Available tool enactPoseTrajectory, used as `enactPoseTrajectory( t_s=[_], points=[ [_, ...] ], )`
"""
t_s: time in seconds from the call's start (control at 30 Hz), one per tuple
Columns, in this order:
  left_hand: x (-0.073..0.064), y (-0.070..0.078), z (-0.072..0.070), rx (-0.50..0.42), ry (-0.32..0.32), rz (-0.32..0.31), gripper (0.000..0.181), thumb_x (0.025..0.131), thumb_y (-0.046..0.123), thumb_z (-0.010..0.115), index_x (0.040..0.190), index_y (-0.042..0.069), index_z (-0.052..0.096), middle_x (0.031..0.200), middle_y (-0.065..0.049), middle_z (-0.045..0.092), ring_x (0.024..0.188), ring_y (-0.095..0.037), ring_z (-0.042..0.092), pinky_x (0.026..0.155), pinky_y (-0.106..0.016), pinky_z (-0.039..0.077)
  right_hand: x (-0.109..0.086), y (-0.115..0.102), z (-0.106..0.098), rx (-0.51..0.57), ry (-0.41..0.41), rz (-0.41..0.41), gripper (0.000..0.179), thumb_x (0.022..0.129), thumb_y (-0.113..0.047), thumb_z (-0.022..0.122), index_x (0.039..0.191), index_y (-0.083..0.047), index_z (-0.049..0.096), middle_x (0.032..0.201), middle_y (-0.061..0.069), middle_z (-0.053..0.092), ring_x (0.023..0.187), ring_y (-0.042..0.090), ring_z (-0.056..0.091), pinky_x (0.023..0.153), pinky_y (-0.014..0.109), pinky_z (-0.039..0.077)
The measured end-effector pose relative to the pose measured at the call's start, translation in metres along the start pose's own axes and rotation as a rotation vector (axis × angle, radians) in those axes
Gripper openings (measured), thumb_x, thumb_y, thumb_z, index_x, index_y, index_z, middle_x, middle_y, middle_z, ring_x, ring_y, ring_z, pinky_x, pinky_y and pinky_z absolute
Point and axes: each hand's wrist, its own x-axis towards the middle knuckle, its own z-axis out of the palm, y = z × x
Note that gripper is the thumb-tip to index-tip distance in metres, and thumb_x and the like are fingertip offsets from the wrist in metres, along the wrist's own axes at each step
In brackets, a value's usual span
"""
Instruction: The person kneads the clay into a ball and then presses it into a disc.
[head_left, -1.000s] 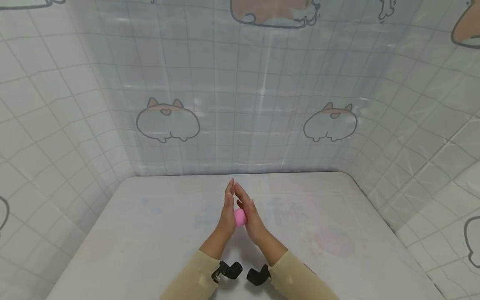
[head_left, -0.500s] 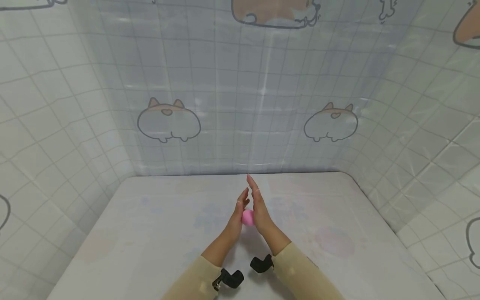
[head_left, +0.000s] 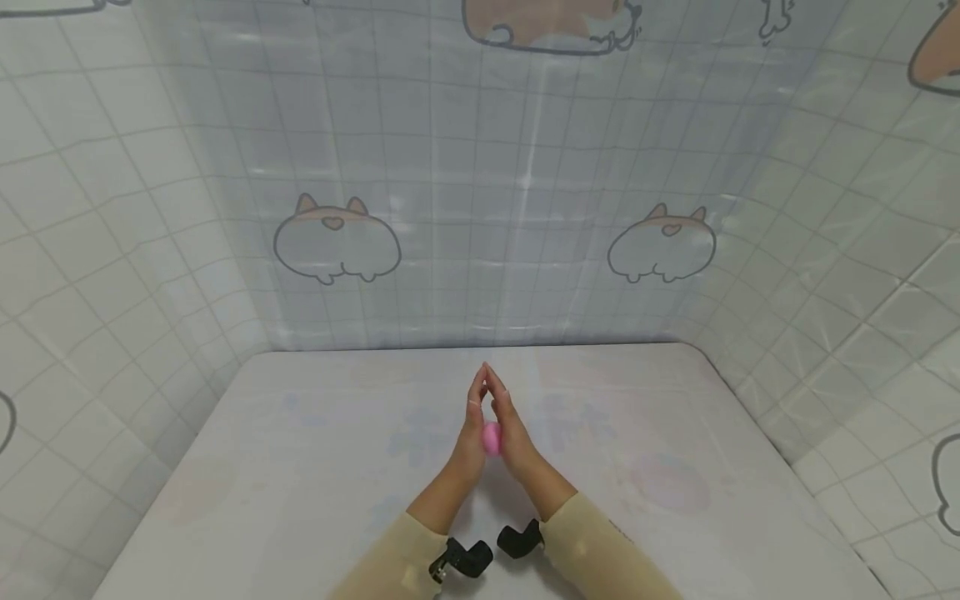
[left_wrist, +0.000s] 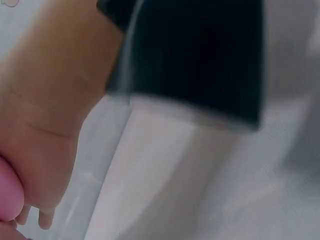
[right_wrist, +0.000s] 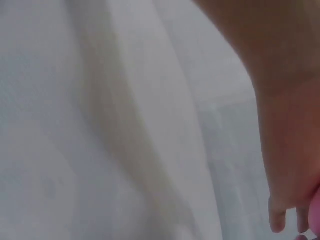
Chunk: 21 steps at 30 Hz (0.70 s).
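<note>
A smooth pink lump of what looks like modelling clay (head_left: 492,439) sits between two facing palms above the table. My left hand (head_left: 469,446) presses it from the left, fingers straight and pointing away from me. From the other side my right hand (head_left: 517,442) presses it with its palm, fingers also straight. The fingertips of both hands come together at the top, like a tent. In the left wrist view the pink clay (left_wrist: 9,192) bulges beside the heel of the palm. Only a sliver of pink clay (right_wrist: 315,215) shows in the right wrist view.
A pale tabletop (head_left: 300,467) with faint coloured patches lies below the hands. Grid-patterned sheeting (head_left: 480,208) with cartoon dogs encloses the back and both sides. Black wrist cameras (head_left: 468,558) stick out from both cream sleeves (head_left: 600,546).
The palms have slid against each other: the right hand went forward while the left drew back, then the fingertips came level. The pink lump moved slightly right and now looks narrower.
</note>
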Motion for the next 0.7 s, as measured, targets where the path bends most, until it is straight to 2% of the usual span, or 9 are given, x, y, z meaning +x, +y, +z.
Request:
enactPoseTrajectory(
  t_s=[0.1, 0.27, 0.4, 0.5, 0.57, 0.7],
  points=[
    [0.001, 0.000, -0.002, 0.051, 0.049, -0.005, 0.070, 0.106, 0.056, 0.010, 0.162, 0.013, 0.004, 0.167, -0.013, 0.005, 0.152, -0.037, 0.005, 0.113, -0.070, 0.003, -0.004, -0.002, 0.004, -0.004, -0.034, -0.049, 0.057, 0.109, -0.033, 0.005, 0.161, -0.011, 0.016, 0.167, 0.010, 0.012, 0.152, 0.031, 0.010, 0.119, 0.060, 0.006],
    [0.004, -0.004, -0.011, 0.112, 0.138, -0.067, 0.070, 0.106, 0.058, 0.015, 0.162, 0.017, 0.008, 0.166, -0.014, 0.010, 0.151, -0.037, 0.009, 0.111, -0.073, 0.006, -0.005, -0.009, 0.007, -0.014, -0.091, -0.140, 0.059, 0.110, -0.038, 0.004, 0.161, -0.011, 0.014, 0.166, 0.010, 0.016, 0.153, 0.029, 0.011, 0.118, 0.062, 0.007],
    [0.006, -0.008, -0.016, 0.118, 0.129, -0.108, 0.068, 0.106, 0.056, 0.015, 0.162, 0.018, 0.009, 0.167, -0.013, 0.010, 0.151, -0.039, 0.010, 0.112, -0.072, 0.008, -0.003, -0.019, 0.006, 0.040, -0.081, -0.167, 0.062, 0.109, -0.042, 0.003, 0.161, -0.011, 0.013, 0.165, 0.011, 0.018, 0.153, 0.028, 0.012, 0.119, 0.059, 0.008],
    [0.005, -0.012, -0.017, 0.162, 0.082, -0.096, 0.071, 0.106, 0.057, 0.016, 0.161, 0.014, 0.008, 0.166, -0.016, 0.009, 0.150, -0.042, 0.012, 0.112, -0.071, 0.011, 0.002, -0.027, 0.003, 0.147, -0.020, -0.134, 0.065, 0.108, -0.046, 0.005, 0.161, -0.010, 0.013, 0.165, 0.015, 0.019, 0.152, 0.029, 0.013, 0.120, 0.057, 0.007],
    [0.003, -0.014, -0.016, 0.228, 0.047, -0.068, 0.073, 0.105, 0.058, 0.019, 0.161, 0.012, 0.008, 0.166, -0.018, 0.008, 0.150, -0.043, 0.011, 0.112, -0.072, 0.011, 0.007, -0.031, 0.001, 0.225, 0.040, -0.083, 0.066, 0.108, -0.048, 0.008, 0.161, -0.009, 0.014, 0.164, 0.016, 0.020, 0.152, 0.029, 0.013, 0.120, 0.055, 0.007],
    [-0.001, -0.018, -0.012, 0.330, -0.002, 0.036, 0.075, 0.105, 0.057, 0.029, 0.161, 0.010, 0.011, 0.166, -0.017, 0.006, 0.151, -0.043, 0.008, 0.108, -0.077, 0.009, 0.014, -0.032, -0.002, 0.297, 0.131, 0.053, 0.065, 0.108, -0.050, 0.011, 0.161, -0.012, 0.016, 0.164, 0.016, 0.019, 0.153, 0.029, 0.011, 0.121, 0.053, 0.007]
  ],
)
